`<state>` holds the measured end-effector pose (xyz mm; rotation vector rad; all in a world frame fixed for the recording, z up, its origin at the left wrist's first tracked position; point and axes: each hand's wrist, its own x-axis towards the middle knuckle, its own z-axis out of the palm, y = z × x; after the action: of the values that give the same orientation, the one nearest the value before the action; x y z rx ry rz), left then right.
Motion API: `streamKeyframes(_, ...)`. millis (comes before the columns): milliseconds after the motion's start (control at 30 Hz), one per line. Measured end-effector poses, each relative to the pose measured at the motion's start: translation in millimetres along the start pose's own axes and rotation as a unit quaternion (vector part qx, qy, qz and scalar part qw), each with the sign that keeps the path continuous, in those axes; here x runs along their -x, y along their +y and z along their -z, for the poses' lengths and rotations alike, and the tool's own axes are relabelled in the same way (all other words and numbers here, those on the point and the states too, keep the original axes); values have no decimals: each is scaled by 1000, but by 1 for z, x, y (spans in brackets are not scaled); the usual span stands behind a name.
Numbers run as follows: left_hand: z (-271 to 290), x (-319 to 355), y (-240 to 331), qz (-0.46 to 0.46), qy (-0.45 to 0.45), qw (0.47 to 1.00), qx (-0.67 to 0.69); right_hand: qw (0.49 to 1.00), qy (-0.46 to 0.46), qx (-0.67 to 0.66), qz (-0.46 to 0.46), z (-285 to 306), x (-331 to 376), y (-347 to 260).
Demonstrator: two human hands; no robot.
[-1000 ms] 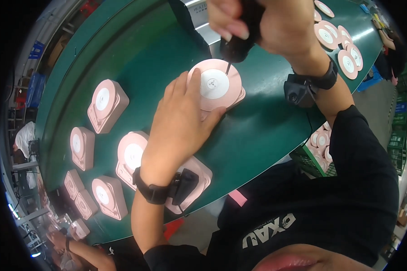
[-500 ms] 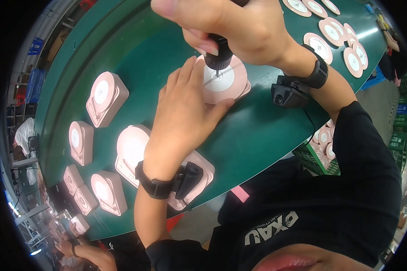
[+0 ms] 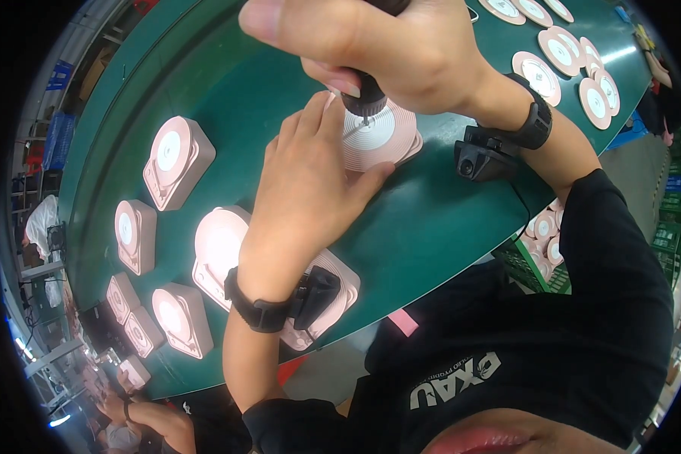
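Note:
My right hand (image 3: 393, 45) is wrapped round a black electric screwdriver (image 3: 366, 100), whose grip is mostly hidden by the fingers. Its bit points down at the centre of a pink, record-player-shaped device (image 3: 382, 140) with a grooved round disc and pale middle. My left hand (image 3: 306, 178) presses against the left side of this device, fingers along the disc's edge and thumb at its near rim. Beneath my left wrist, partly covered, another pink device (image 3: 344, 284) lies by the table's near edge. One more pink device (image 3: 219, 238) sits just left of my wrist.
Several more pink devices (image 3: 178, 163) stand on the green table (image 3: 416, 234) to the left. Loose pink discs (image 3: 537, 79) lie at the far right. A green crate (image 3: 533, 265) of discs stands below the table edge. At lower left, a co-worker's arm (image 3: 163, 424) reaches to the table.
Both hands stay on the device, with the screwdriver bit still at its centre. The view shifts slightly. At lower left, the co-worker's hand has moved up toward a pink piece.

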<state>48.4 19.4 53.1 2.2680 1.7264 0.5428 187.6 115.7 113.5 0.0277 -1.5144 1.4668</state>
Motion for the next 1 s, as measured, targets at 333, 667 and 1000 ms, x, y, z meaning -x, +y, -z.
streamKeyframes(333, -5, 1, -1, -13, 21, 999, -41, 972, 14, 234, -4, -8, 0, -6)
streamKeyframes(667, 29, 3, -6, -10, -70, 985, -159, 996, -7, 62, 65, 32, -14, -33)
streamKeyframes(1000, 50, 82, 14, 148, -39, 973, -173, 950, 78, 261, 156, 71, -36, -15)
